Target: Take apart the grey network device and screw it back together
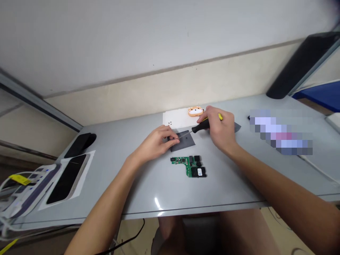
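My right hand (221, 128) is closed round a screwdriver (203, 125) with a black and yellow handle. Its thin shaft slants down to the left, the tip ending by the fingers of my left hand (162, 140). Those fingers are pinched together at the left edge of a flat dark grey plate (187, 141) on the desk; whatever is between them is hidden. Just in front of the plate lies a green circuit board (189, 163) with black connectors and a white sticker. Several tiny black screws (170, 123) rest on a white sheet (175, 117) behind the plate.
An orange animal-faced case (195, 111) sits on the sheet's right end. At the left are a phone (67, 179) on paper, a black object (78, 144) and a white power strip (33, 189). A blurred item (281, 132) lies right; a black cylinder (297, 67) stands behind.
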`<state>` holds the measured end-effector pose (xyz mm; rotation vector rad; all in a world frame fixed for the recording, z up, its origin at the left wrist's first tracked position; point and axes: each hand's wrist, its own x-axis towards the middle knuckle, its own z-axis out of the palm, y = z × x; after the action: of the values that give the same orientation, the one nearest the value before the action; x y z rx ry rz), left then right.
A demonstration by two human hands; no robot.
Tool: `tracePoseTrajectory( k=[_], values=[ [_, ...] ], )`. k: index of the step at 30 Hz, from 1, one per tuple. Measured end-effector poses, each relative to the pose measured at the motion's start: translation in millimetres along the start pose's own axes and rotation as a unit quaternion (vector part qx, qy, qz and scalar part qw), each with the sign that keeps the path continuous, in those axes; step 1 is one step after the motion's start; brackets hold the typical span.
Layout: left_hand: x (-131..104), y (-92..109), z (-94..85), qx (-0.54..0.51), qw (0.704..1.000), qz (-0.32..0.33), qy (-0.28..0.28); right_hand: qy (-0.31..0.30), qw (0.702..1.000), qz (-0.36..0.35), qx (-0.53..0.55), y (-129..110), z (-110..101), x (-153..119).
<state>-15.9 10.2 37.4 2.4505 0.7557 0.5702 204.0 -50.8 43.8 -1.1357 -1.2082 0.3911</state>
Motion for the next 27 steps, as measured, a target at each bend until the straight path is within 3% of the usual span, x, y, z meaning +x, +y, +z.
tracePoseTrajectory(
  k=[7,12,15,20,24,27],
  values=[
    [12.4,-12.2,-1.3,0.033,0.997,-0.056,0.037,0.079,0.993,0.088,0.028,8.4,-7.6,12.4],
    [50.5,-11.9,-1.2,0.095,0.992,-0.082,0.013,0.124,0.986,0.113,0.015,15.3,-14.1,20.5],
    [78.5,-10.3,1.6,0.134,0.983,-0.123,-0.019,0.128,0.985,0.116,0.008,17.7,-15.7,21.9],
    [111.5,-13.0,10.3,0.148,0.979,-0.136,-0.024,0.124,0.986,0.114,-0.003,20.2,-14.5,21.8],
    [117.8,-15.5,12.2,0.15,0.977,-0.146,-0.04,0.119,0.988,0.1,-0.014,18.2,-14.8,21.0],
    [104.4,-12.2,9.2,0.15,0.976,-0.152,-0.041,0.113,0.991,0.062,-0.028,13.9,-19.2,21.1]
  ],
)
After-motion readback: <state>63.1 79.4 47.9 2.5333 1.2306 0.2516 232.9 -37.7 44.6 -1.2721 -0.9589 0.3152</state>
